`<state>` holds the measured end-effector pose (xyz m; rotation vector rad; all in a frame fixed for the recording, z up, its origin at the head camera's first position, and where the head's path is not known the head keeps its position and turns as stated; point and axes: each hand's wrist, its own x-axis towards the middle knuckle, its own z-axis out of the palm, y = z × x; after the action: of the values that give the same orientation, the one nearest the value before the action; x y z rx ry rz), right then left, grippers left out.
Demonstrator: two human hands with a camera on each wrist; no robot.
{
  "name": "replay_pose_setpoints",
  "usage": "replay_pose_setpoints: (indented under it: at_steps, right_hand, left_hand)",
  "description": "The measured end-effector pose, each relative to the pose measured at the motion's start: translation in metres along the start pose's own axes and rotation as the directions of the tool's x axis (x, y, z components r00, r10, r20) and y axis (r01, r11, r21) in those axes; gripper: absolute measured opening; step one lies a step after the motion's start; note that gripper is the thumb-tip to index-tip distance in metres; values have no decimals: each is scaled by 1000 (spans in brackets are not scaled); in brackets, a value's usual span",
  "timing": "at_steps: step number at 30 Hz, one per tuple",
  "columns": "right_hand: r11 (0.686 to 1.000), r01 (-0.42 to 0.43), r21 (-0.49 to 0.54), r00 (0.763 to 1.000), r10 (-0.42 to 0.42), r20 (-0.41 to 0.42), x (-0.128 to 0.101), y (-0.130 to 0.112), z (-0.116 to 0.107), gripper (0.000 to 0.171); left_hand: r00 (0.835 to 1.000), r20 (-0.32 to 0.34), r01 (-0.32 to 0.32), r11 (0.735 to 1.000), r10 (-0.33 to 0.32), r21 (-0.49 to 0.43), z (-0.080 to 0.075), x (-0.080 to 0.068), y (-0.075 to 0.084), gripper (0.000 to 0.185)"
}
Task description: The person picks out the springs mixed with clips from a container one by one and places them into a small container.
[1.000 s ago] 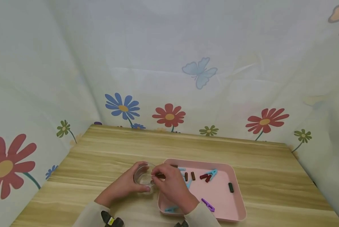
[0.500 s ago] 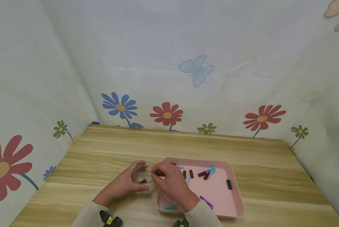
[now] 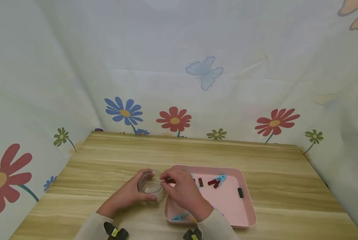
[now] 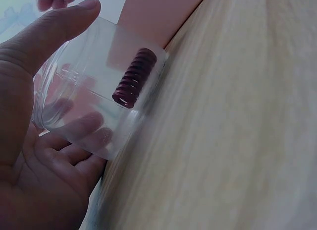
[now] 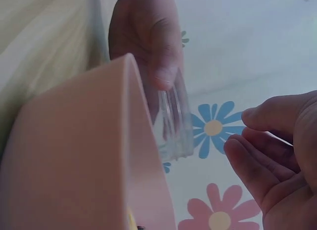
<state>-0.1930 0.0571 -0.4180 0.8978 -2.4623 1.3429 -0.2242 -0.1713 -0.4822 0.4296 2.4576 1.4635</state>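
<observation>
I am cupping the small clear glass dish [image 3: 151, 185] with my left hand [image 3: 125, 196], thumb and fingers curled round its wall, so that it is staying put on the pale wooden table [image 3: 113, 156] just off the nine o'clock edge of the pink plastic tray [image 3: 230, 213]. The left wrist view is showing why that hold matters: one dark red ribbed spring [image 4: 134, 78] is already lying inside the dish, against the side nearest the tray.

My right hand [image 3: 183, 193] is hovering over the near-left corner of the tray, at three o'clock of the dish, with its fingertips drawn together towards the rim. The head view suggests a small dark piece [image 3: 170, 180] at those fingertips, but the right wrist view is showing only loosely curled fingers, so I cannot tell whether anything is truly pinched.

Further in the tray, more dark red springs [image 3: 212, 182] are lying at about one o'clock from my right hand, beside a light blue plastic clothes peg [image 3: 221, 179], and a dark green spring [image 3: 240, 192] is sitting apart toward three o'clock.
</observation>
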Motion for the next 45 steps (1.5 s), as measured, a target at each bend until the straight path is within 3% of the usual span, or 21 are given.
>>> replay_pose_setpoints:
  at_steps: [12, 22, 33, 45]
  right_hand:
    - [997, -62, -50, 997, 64, 42, 0, -7, -19, 14]
    - [987, -122, -108, 991, 127, 40, -1, -10, -30, 17]
    - [976, -121, -183, 991, 128, 26, -2, -9, -39, 20]
    - [945, -193, -266, 976, 212, 45, -4, -9, -51, 22]
  left_hand:
    - [1000, -21, 9, 1000, -9, -3, 1, -1, 0, 90]
    - [999, 8, -39, 999, 39, -2, 1, 0, -3, 89]
    - [1000, -14, 1, 1000, -1, -26, 1, 2, -2, 90]
    - [1000, -2, 9, 999, -9, -31, 1, 1, -1, 91]
